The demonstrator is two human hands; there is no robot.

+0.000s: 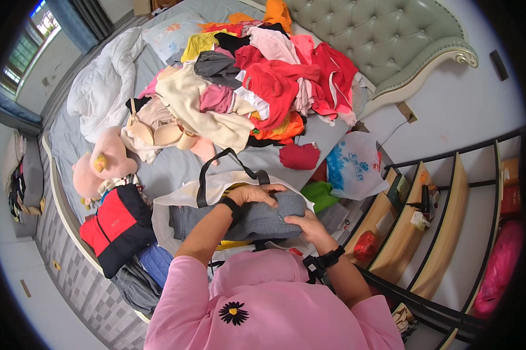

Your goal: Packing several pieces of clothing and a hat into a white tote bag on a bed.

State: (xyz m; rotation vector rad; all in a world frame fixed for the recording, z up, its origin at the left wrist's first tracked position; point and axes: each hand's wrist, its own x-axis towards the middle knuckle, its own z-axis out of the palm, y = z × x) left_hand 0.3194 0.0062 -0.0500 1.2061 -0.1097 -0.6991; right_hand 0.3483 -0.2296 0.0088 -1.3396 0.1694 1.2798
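Observation:
A folded grey garment (263, 221) lies level in the mouth of a white bag (162, 221) with black handles (202, 186). My left hand (256, 194) grips the garment's far edge, its fingers partly hidden behind the fabric. At the right end, my right hand (306, 224) holds the same garment, thumb on top and the other fingers out of sight below. Something yellow (232, 244) shows under the garment. Just left of the bag sits a folded red and black garment (118, 223).
A large heap of clothes (245, 87) covers the bed (156, 181). Pink plush toys (110, 153) lie at its left side. To the right are a printed plastic bag (355, 166), a green bag (320, 196) and a wooden shelf unit (442, 223). A folded red garment (299, 156) lies nearby.

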